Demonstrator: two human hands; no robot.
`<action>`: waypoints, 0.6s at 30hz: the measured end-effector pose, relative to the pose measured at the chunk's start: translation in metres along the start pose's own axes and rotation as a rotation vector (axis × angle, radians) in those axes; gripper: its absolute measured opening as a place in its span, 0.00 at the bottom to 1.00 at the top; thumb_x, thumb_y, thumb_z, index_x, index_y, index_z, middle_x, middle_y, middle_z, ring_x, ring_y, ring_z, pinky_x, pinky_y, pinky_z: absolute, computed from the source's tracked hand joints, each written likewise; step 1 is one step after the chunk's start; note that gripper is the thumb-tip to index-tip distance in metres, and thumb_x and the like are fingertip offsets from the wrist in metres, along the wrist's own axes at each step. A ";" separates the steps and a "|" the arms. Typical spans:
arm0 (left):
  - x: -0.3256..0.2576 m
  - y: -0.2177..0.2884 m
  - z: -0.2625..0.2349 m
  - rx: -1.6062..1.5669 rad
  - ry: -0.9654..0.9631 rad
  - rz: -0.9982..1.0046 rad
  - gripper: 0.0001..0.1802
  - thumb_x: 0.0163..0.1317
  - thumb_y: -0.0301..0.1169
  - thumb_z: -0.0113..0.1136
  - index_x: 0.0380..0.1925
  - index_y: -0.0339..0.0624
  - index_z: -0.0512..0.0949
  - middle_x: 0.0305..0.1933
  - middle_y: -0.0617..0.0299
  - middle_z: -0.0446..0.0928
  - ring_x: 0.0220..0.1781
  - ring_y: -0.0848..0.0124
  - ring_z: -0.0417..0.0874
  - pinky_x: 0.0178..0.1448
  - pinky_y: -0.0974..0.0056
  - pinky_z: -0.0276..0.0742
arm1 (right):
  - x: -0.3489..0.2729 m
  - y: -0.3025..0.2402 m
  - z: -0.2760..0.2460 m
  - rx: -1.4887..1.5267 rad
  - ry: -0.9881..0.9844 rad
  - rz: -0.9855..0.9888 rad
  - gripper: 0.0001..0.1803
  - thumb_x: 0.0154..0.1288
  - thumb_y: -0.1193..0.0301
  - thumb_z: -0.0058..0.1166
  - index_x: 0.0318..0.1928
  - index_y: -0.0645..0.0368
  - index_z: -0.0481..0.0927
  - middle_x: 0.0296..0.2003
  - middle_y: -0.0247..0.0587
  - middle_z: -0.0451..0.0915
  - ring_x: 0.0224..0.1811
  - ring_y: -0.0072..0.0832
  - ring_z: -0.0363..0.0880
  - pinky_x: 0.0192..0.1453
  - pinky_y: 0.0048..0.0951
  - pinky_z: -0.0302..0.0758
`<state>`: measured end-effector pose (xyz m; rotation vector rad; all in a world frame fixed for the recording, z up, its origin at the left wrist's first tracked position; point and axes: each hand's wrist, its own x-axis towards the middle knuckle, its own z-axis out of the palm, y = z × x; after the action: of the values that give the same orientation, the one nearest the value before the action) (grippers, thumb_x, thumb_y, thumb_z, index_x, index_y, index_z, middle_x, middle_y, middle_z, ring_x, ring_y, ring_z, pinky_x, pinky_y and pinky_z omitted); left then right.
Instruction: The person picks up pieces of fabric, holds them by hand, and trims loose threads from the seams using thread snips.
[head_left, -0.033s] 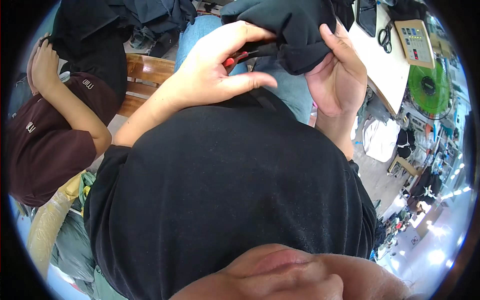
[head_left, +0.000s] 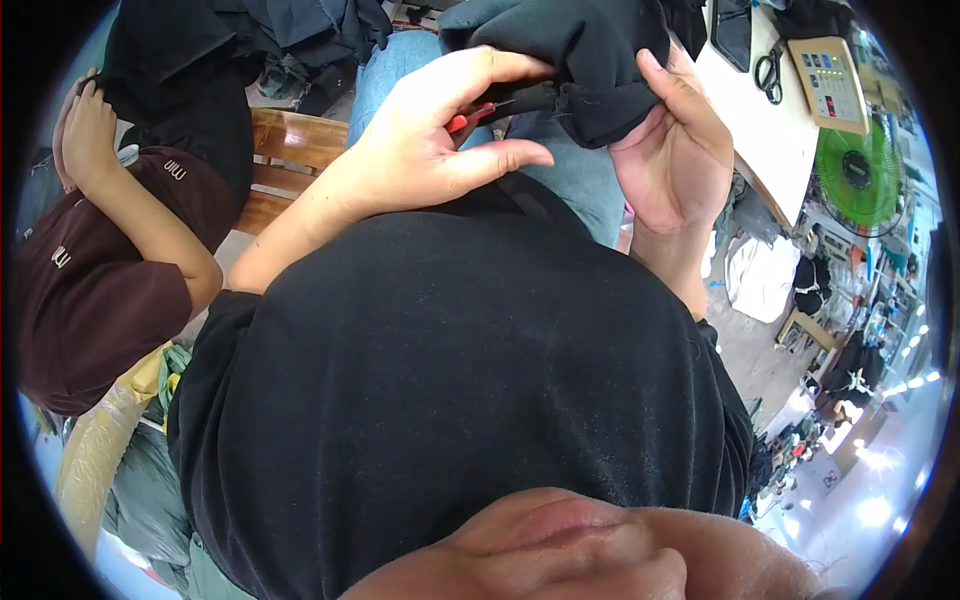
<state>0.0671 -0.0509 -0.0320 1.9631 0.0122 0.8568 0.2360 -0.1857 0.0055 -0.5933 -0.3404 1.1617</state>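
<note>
My left hand (head_left: 440,135) curls around small red-handled thread snips (head_left: 458,124), whose dark, pointed tip aims right toward the cloth. Its fingertips reach behind the dark fabric, where they are hidden, and the thumb sticks out to the right. My right hand (head_left: 680,150) grips a bunched black garment (head_left: 610,60) between thumb and fingers, with the palm turned up. A folded edge of this cloth hangs between the two hands, above my jeans-clad lap (head_left: 575,185). The snips' tip is a little apart from the fold.
At the upper right, a pale table (head_left: 775,130) bears black scissors (head_left: 768,77), a dark phone-like slab (head_left: 732,35) and a beige control box (head_left: 830,85). Beyond stands a green fan (head_left: 858,170). On the left, a person in a brown shirt (head_left: 110,280) sits close, near a wooden bench (head_left: 285,150).
</note>
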 end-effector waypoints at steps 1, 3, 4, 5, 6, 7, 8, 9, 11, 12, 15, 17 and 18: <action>-0.001 0.002 0.000 -0.004 -0.003 0.001 0.23 0.49 0.29 0.78 0.44 0.33 0.79 0.40 0.59 0.81 0.32 0.74 0.76 0.34 0.73 0.67 | -0.001 -0.001 -0.005 0.036 -0.019 0.020 0.22 0.75 0.77 0.37 0.66 0.73 0.62 0.61 0.56 0.73 0.64 0.38 0.74 0.70 0.37 0.68; -0.006 0.002 -0.004 -0.145 -0.211 -0.245 0.18 0.52 0.25 0.75 0.41 0.34 0.79 0.37 0.60 0.81 0.32 0.77 0.76 0.37 0.74 0.69 | -0.001 -0.003 -0.004 0.071 -0.036 0.038 0.23 0.74 0.78 0.37 0.66 0.74 0.62 0.61 0.56 0.72 0.64 0.38 0.74 0.71 0.37 0.67; -0.008 0.000 -0.011 -0.078 -0.262 -0.209 0.13 0.54 0.22 0.72 0.38 0.34 0.80 0.34 0.62 0.81 0.32 0.79 0.76 0.38 0.74 0.70 | 0.001 -0.003 0.001 -0.103 0.057 -0.024 0.22 0.73 0.79 0.38 0.65 0.73 0.64 0.59 0.55 0.75 0.61 0.35 0.76 0.68 0.35 0.71; -0.007 0.003 -0.014 -0.085 -0.225 -0.138 0.07 0.58 0.21 0.67 0.36 0.33 0.80 0.33 0.62 0.81 0.31 0.79 0.77 0.38 0.74 0.70 | 0.001 -0.002 0.004 -0.277 0.148 -0.085 0.21 0.72 0.79 0.39 0.63 0.72 0.66 0.56 0.53 0.77 0.58 0.32 0.79 0.65 0.33 0.74; -0.009 0.006 -0.018 -0.230 -0.179 -0.249 0.06 0.60 0.22 0.64 0.36 0.32 0.80 0.33 0.62 0.81 0.32 0.78 0.78 0.39 0.73 0.71 | -0.001 -0.006 0.002 -0.276 0.144 -0.082 0.21 0.72 0.79 0.39 0.63 0.72 0.66 0.56 0.53 0.77 0.58 0.32 0.79 0.65 0.33 0.74; -0.014 0.009 -0.023 -0.371 -0.126 -0.361 0.05 0.63 0.23 0.61 0.36 0.31 0.80 0.33 0.61 0.82 0.32 0.77 0.79 0.40 0.73 0.72 | -0.005 -0.013 -0.003 -0.768 0.158 -0.092 0.18 0.71 0.78 0.44 0.59 0.68 0.72 0.51 0.48 0.80 0.50 0.31 0.81 0.56 0.29 0.77; -0.014 0.006 -0.024 -0.367 -0.057 -0.299 0.05 0.64 0.26 0.64 0.35 0.35 0.82 0.28 0.65 0.80 0.29 0.79 0.77 0.35 0.73 0.72 | -0.007 -0.021 -0.009 -1.263 0.177 -0.103 0.14 0.70 0.77 0.49 0.54 0.64 0.78 0.46 0.43 0.83 0.42 0.30 0.84 0.48 0.26 0.80; -0.008 0.008 -0.041 -0.327 -0.203 -0.314 0.08 0.65 0.24 0.56 0.36 0.30 0.82 0.35 0.57 0.84 0.35 0.73 0.83 0.44 0.72 0.76 | -0.007 -0.029 -0.013 -1.625 0.149 -0.099 0.13 0.63 0.80 0.53 0.48 0.63 0.81 0.42 0.45 0.83 0.38 0.28 0.84 0.42 0.24 0.79; 0.006 0.019 -0.043 -0.303 -0.224 -0.215 0.08 0.65 0.23 0.56 0.36 0.31 0.83 0.35 0.54 0.84 0.34 0.71 0.84 0.44 0.71 0.77 | -0.007 -0.039 -0.001 -1.696 0.031 -0.235 0.15 0.59 0.78 0.60 0.48 0.63 0.82 0.44 0.46 0.83 0.43 0.30 0.83 0.45 0.26 0.77; 0.008 0.018 -0.045 -0.309 -0.230 -0.211 0.08 0.65 0.23 0.56 0.36 0.31 0.83 0.35 0.54 0.84 0.34 0.71 0.84 0.44 0.71 0.77 | -0.005 -0.043 0.010 -1.699 0.041 -0.236 0.15 0.59 0.78 0.60 0.48 0.63 0.82 0.44 0.46 0.83 0.43 0.30 0.83 0.45 0.26 0.77; 0.000 0.018 -0.046 -0.333 -0.322 -0.279 0.09 0.65 0.25 0.56 0.35 0.31 0.84 0.35 0.53 0.84 0.35 0.70 0.84 0.44 0.71 0.76 | 0.011 -0.029 0.032 -1.536 -0.612 -0.326 0.23 0.58 0.75 0.63 0.54 0.67 0.78 0.52 0.49 0.79 0.53 0.35 0.80 0.56 0.31 0.73; 0.003 0.018 -0.041 -0.422 -0.209 -0.224 0.10 0.65 0.27 0.56 0.34 0.32 0.84 0.33 0.55 0.84 0.33 0.71 0.82 0.40 0.70 0.75 | 0.013 -0.015 0.039 -1.442 -0.727 -0.273 0.27 0.57 0.74 0.65 0.57 0.67 0.76 0.54 0.49 0.78 0.55 0.35 0.79 0.58 0.31 0.73; 0.005 0.018 -0.045 -0.500 -0.245 -0.222 0.11 0.65 0.29 0.57 0.33 0.32 0.84 0.32 0.55 0.84 0.30 0.72 0.81 0.36 0.70 0.72 | 0.012 -0.006 0.036 -1.422 -0.719 -0.252 0.28 0.57 0.74 0.66 0.58 0.67 0.75 0.54 0.49 0.78 0.54 0.34 0.79 0.57 0.31 0.73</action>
<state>0.0396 -0.0243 -0.0018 1.5449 -0.1157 0.4177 0.2253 -0.1667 0.0370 -1.2701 -1.8774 0.6959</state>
